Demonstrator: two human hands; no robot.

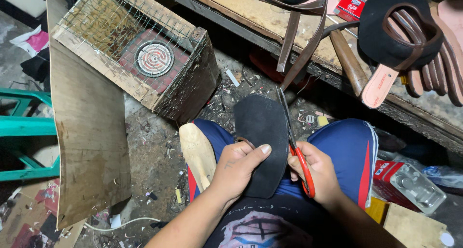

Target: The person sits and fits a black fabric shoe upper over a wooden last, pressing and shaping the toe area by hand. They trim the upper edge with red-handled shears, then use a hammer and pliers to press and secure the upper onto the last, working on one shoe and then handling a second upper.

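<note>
L hand gripping black sole, lower end hidden; R hand closed round red-handled scissors.

A wire-topped wooden box with a coil heater sits beside a plywood board and a teal stool.

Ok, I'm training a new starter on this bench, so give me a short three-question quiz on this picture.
1. True or false: the right hand holds red-handled scissors.
2. What does the left hand grip? A) a wooden last B) a black sole C) a strap
3. What lies under the wire mesh in the wooden box?

Key: 1 true. 2 B, the black sole; the last rests on the thigh beside it. 3 a round coil heater.
</note>
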